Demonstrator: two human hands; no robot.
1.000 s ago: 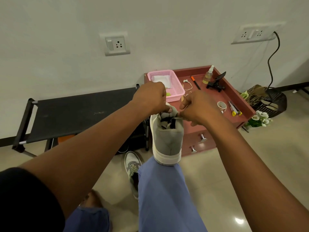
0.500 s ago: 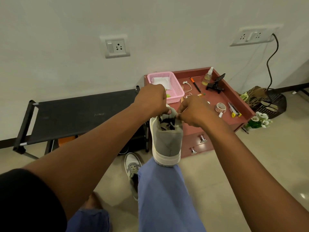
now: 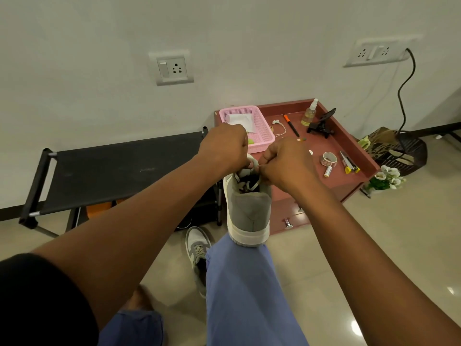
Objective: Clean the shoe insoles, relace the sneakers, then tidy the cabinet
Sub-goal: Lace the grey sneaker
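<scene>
Sneaker (image 3: 249, 211) propped heel-up on the knee – left hand (image 3: 225, 147) and right hand (image 3: 284, 163) both curled tight at its opening, each pinching lace (image 3: 254, 184). Second sneaker (image 3: 198, 255) on the floor, cabinet (image 3: 334, 146) behind.

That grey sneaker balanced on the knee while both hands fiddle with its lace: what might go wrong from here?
1. The grey sneaker rests heel-down on the knee, steadied only by the left hand and right hand at its top; a hard tug on the lace might tip it off.
2. It could fall on the second sneaker lying on the floor below.
</scene>
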